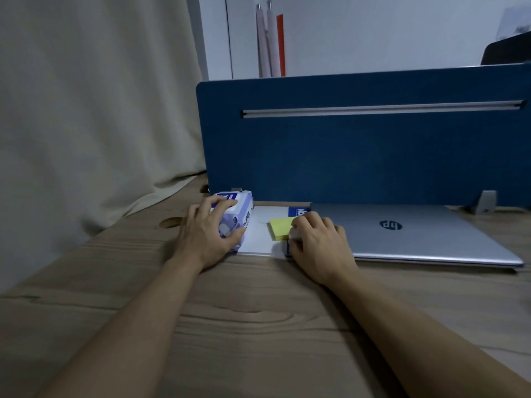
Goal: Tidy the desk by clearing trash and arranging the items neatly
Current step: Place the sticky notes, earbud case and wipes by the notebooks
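Fingers [218, 206] of the left hand [208, 237] curl round the wipes pack [240, 214]; right hand [319, 242] fingers' grip unclear.

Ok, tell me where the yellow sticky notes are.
In the head view, the yellow sticky notes lie on the white notebook, between the wipes pack and the closed laptop, touching the right hand.
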`<state>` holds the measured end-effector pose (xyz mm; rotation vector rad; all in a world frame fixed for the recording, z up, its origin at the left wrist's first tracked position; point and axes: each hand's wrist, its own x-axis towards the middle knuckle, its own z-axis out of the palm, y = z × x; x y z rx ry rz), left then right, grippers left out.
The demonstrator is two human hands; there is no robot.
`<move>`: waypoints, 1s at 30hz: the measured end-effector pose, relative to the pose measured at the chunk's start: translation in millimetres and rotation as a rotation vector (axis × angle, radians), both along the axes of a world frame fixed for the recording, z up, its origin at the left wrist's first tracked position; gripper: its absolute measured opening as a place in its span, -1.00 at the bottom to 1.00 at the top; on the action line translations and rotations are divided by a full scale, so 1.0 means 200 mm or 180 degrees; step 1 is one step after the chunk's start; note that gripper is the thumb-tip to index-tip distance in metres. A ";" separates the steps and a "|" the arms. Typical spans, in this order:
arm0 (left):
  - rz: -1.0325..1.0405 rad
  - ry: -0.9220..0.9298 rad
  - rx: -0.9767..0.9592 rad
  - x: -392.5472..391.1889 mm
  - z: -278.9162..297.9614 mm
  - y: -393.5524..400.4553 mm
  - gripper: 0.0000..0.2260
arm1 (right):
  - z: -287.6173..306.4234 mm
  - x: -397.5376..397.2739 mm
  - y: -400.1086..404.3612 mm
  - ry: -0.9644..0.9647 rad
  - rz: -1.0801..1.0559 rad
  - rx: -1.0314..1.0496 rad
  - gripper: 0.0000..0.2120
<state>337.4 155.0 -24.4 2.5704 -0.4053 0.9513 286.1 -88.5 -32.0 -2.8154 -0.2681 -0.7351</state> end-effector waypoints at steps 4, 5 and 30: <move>-0.0005 0.0004 0.0078 0.08 0.00 -0.02 -0.44 | 0.00 0.03 0.01 0.0022 -0.0078 -0.0061 -0.68; 0.0004 0.0015 0.0112 0.09 0.00 -0.02 -0.44 | 0.00 0.03 0.01 -0.0009 -0.0092 -0.0054 -0.67; 0.0057 0.0620 0.0568 -0.05 -0.04 -0.46 -0.65 | -0.02 -0.01 -0.13 -0.0042 0.0017 0.0333 -0.71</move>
